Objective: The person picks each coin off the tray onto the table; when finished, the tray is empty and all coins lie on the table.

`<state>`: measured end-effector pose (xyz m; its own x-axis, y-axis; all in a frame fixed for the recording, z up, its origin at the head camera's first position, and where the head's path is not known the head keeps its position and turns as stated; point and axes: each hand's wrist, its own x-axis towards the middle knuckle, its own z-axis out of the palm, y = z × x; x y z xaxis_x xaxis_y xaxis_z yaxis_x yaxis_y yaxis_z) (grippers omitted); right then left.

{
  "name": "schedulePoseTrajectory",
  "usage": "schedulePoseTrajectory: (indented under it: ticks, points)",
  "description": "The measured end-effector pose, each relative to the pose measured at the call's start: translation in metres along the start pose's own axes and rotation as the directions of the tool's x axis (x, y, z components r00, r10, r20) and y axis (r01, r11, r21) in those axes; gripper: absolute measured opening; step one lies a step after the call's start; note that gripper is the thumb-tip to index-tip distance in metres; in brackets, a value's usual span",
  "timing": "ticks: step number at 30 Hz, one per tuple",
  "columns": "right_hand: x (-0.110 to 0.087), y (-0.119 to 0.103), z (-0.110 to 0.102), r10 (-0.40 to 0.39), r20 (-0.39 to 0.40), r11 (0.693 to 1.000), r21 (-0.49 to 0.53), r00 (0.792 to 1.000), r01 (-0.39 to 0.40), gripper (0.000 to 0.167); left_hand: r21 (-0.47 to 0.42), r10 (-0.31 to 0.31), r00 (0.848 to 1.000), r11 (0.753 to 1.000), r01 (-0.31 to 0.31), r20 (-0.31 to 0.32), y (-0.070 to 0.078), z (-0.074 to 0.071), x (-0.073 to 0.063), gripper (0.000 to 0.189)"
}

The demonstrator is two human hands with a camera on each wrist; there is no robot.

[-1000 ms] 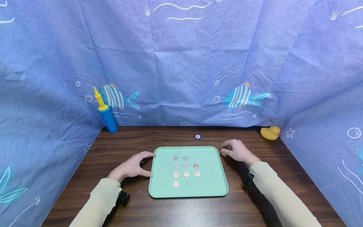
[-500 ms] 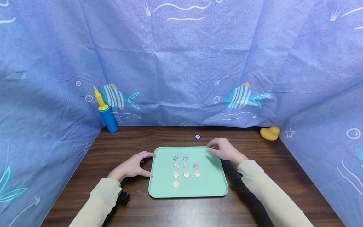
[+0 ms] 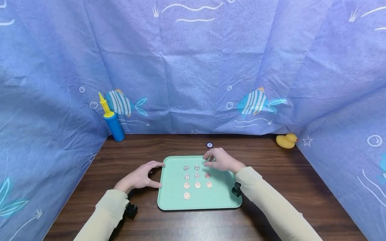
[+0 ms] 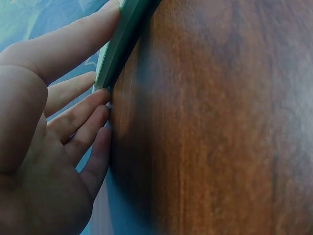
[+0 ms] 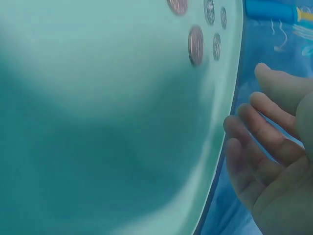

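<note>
Several coins [image 3: 197,184] lie in rough rows on a mint-green tray [image 3: 173,201]. My left hand [image 3: 140,175] spans the tray's left edge, thumb and fingertips touching its rim; the left wrist view shows the thumb against the rim [image 4: 110,56]. My right hand [image 3: 221,160] hovers over the back part of the tray, beside the back row of coins. In the right wrist view its thumb and fingers [image 5: 266,137] are loosely bent and apart, and no coin shows between them.
A blue and white poker chip [image 3: 209,145] lies behind the tray. At the back left stands a blue and yellow hand pump [image 3: 114,125]; a yellow rubber duck [image 3: 286,141] sits at the back right. A blue fish-print cloth [image 3: 193,83] encloses the dark wooden table [image 3: 144,222].
My right hand has moved left, from beside the tray's right edge, where a small coin-like thing showed at its thumb, to over the tray. My left hand and the coins have stayed put.
</note>
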<state>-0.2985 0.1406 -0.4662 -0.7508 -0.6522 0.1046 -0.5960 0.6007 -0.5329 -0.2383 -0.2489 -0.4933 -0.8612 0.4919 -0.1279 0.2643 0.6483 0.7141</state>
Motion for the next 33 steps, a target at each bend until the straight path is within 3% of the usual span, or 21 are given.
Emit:
schedulePoseTrajectory:
  ticks: [12, 33]
  points:
    - [0.018, -0.022, 0.021, -0.025, 0.111, 1.0, -0.011, 0.994, 0.027, 0.021, -0.017, 0.007, 1.0, 1.0, -0.007, -0.001, -0.001, 0.0, 0.0, 0.085]
    - [0.024, -0.024, 0.032, -0.019, 0.09, 0.997, -0.069, 0.996, 0.025, 0.017, 0.001, 0.022, 1.0, 1.0, -0.022, 0.005, -0.001, 0.0, 0.0, 0.084]
